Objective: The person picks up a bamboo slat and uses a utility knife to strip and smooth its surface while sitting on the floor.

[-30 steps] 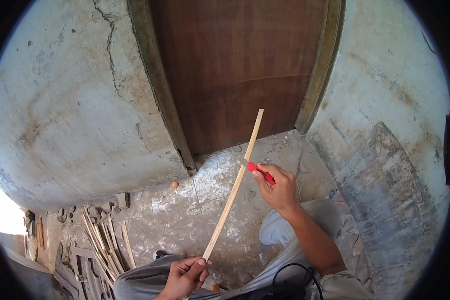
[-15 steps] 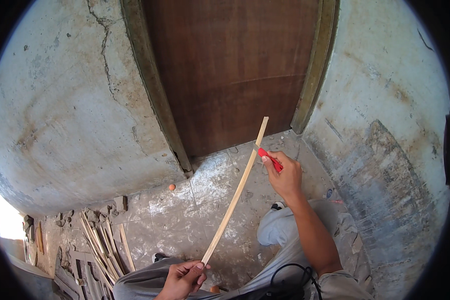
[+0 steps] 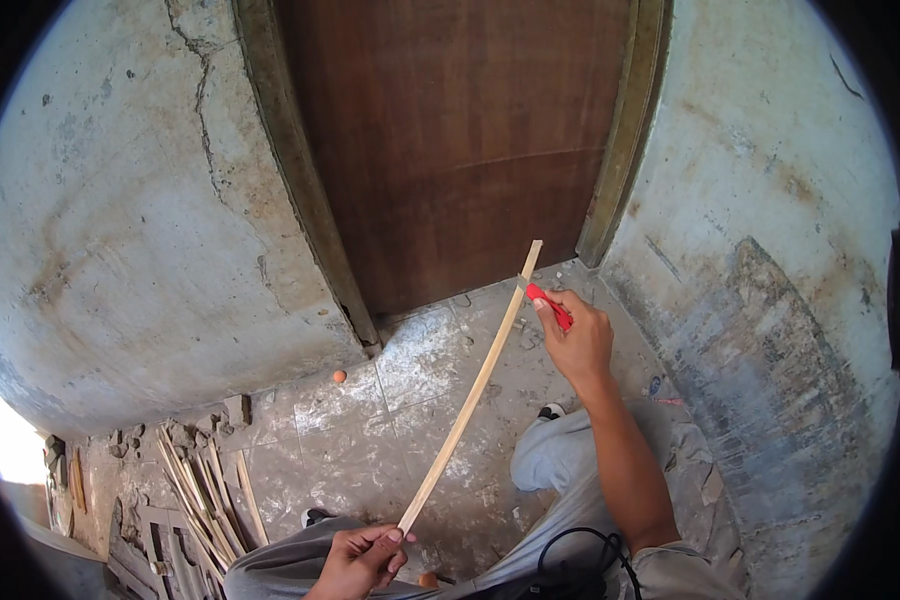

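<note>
A long, thin, pale wooden strip (image 3: 467, 410) slants up and away from me, bowed slightly. Its near end is pinched between the thumb and fingers of my left hand (image 3: 363, 562), low in the picture. My right hand (image 3: 580, 340) is closed round a red-handled utility knife (image 3: 550, 305). The knife's short blade lies against the strip a little below its far end. That far tip stands free beyond the blade, in front of the brown door.
Several similar wooden strips (image 3: 208, 500) lie piled at the left, beside rubble (image 3: 210, 422). A small orange ball (image 3: 340, 376) rests on the dusty tiled floor (image 3: 345, 455). Ahead stands a brown door (image 3: 450, 150) between cracked, stained walls (image 3: 120, 220).
My right hand and the knife have moved slightly up and to the right along the strip, toward its far end. The left hand keeps its pinch, shifting only slightly.
</note>
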{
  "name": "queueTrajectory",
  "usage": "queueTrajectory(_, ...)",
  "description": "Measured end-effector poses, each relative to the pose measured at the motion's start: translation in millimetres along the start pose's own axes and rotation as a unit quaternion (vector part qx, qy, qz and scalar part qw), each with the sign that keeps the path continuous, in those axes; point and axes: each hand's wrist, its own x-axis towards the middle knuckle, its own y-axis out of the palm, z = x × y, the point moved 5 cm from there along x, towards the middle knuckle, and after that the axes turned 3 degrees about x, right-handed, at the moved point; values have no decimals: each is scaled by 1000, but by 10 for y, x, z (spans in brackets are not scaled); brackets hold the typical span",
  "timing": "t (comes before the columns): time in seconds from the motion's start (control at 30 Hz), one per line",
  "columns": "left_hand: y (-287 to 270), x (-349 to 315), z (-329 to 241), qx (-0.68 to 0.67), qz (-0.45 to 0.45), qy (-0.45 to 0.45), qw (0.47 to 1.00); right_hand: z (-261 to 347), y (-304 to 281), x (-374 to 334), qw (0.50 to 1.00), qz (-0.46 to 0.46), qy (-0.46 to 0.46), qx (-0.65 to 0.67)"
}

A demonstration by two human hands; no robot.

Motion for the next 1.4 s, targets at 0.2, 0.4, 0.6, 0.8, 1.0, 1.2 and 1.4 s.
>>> queueTrajectory(0.2, -11, 29, 25, -6, 2, 16, 1000, 2, -8, 19, 1000, 4, -3, -11)
queueTrajectory(0.4, 57, -62, 41, 9, 7, -36, 999, -285, -123, 108, 997, -24, 47, -51)
queueTrajectory(0.6, 43, 28, 27, 31, -27, 15, 999, -263, -181, 53, 993, -96, 70, 21)
queueTrajectory(0.8, -82, 163, 162, -83, -24, -45, 995, -14, 116, -244, 958, 64, 108, 257)
queueTrajectory(1.0, -98, 220, 71, -123, -54, -60, 989, 637, 323, -779, 938, 242, 4, 246)
queueTrajectory(1.2, -84, 238, 42, -151, -48, -70, 985, 928, 361, -1136, 921, 277, -131, 243)
queueTrajectory(1.4, -85, 221, 61, -188, -16, -68, 980, 957, 391, -1178, 914, 291, -143, 246)
